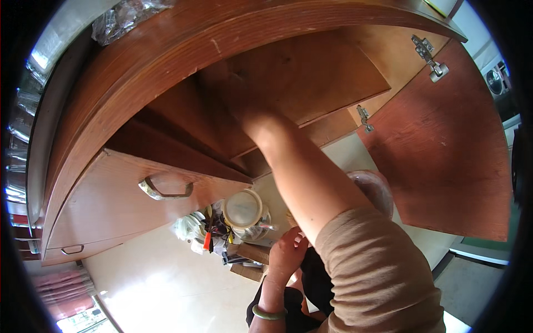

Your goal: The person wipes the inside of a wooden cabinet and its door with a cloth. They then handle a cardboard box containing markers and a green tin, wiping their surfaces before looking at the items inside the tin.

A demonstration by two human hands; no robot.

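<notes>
My right arm, in a brown sleeve, reaches into a wooden cabinet [291,75] whose door [454,154] stands wide on metal hinges [429,58]. Shadow inside the cabinet hides most of my right hand [225,87], so its fingers and anything in them cannot be made out. Lower down, near my lap, my left hand [289,252] has its fingers curled, and whether it holds anything does not show. A green bangle [269,313] circles the left wrist. Just beyond the left hand are a lidded round container [243,209] and cardboard boxes [246,271].
A drawer front with a metal handle [166,190] is at the left. On the floor lie a plastic bag [189,226] and an orange-handled tool [207,241]. A round plastic-covered thing [377,191] stands behind my right arm. The countertop edge [200,50] arches overhead.
</notes>
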